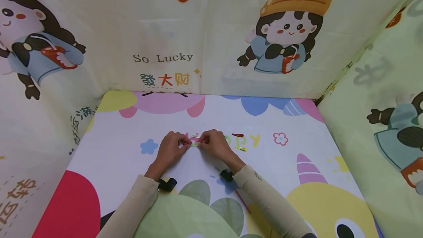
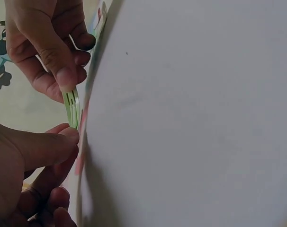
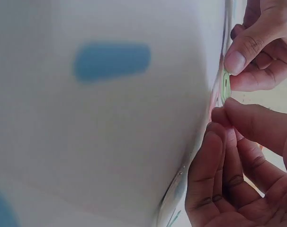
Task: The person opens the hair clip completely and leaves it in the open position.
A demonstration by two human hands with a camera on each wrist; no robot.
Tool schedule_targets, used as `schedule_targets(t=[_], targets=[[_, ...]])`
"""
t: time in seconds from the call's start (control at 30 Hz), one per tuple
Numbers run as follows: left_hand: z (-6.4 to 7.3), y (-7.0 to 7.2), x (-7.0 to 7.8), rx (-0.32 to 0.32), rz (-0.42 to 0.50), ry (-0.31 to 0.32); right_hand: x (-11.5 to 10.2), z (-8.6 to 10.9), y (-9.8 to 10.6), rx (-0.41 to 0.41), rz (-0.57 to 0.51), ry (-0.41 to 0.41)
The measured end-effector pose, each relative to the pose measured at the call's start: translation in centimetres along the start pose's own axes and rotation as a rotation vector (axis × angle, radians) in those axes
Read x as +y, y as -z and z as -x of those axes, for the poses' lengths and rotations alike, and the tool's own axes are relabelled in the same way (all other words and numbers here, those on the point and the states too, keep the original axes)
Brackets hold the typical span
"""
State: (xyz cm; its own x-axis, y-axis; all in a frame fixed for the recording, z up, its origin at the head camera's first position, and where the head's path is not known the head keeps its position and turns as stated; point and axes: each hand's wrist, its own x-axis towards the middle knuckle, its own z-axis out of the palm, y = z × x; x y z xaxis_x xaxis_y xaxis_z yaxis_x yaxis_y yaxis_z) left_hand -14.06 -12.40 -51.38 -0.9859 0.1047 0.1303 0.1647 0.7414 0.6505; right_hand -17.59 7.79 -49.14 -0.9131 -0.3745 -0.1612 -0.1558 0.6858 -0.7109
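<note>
A light green snap hair clip (image 1: 194, 144) is held between the two hands, one at each end. In the head view the left hand (image 1: 171, 149) pinches the clip's left end with thumb and fingertip. Opposite it, the right hand (image 1: 216, 145) pinches the other end. In the left wrist view the clip (image 2: 71, 108) shows its slotted middle, the ends hidden under the fingertips. The right wrist view shows the same clip (image 3: 226, 86) from its other side. Just beyond it lies a pale silvery clip (image 1: 195, 136), partly hidden by the right hand.
A red hair clip (image 1: 237, 135) and a yellow hair clip (image 1: 241, 148) lie on the tabletop to the right of the hands. The table cover (image 1: 125, 164) bears cartoon prints. Printed cloth walls (image 1: 218, 39) stand behind and at both sides.
</note>
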Motion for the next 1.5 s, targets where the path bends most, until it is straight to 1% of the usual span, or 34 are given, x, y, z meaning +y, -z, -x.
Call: schedule_targets(t=[0.13,0.33,0.47,0.57,0.63,0.83,1.0,1.13,1.37,1.5], targets=[[0.0,0.1,0.1,0.007,0.047,0.018,-0.1,0.1,0.3,0.012,-0.036,-0.001],[-0.1,0.2,-0.4,0.017,0.158,0.039,-0.2,0.5,0.9,0.036,-0.136,0.023],[0.0,0.4,-0.6,0.006,0.254,0.049,-0.2,0.7,1.1,0.033,-0.231,0.018],[0.1,0.7,-0.5,-0.009,0.33,0.059,-0.1,0.8,1.1,0.026,-0.276,0.011],[0.1,0.9,-0.4,-0.015,0.359,0.063,0.0,0.8,1.1,0.025,-0.285,0.018],[0.2,1.1,0.0,-0.014,0.406,0.068,0.0,0.6,1.1,0.04,-0.265,0.044],[0.4,1.2,0.3,-0.006,0.444,0.1,-0.1,0.6,1.0,0.053,-0.271,0.053],[0.6,1.3,0.4,-0.012,0.475,0.131,0.0,0.7,0.9,0.068,-0.288,0.056],[0.9,1.5,0.8,-0.036,0.555,0.177,-0.1,0.8,1.0,0.084,-0.323,0.019],[1.0,1.6,0.8,-0.034,0.626,0.207,-0.2,0.8,1.0,0.087,-0.373,0.028]])
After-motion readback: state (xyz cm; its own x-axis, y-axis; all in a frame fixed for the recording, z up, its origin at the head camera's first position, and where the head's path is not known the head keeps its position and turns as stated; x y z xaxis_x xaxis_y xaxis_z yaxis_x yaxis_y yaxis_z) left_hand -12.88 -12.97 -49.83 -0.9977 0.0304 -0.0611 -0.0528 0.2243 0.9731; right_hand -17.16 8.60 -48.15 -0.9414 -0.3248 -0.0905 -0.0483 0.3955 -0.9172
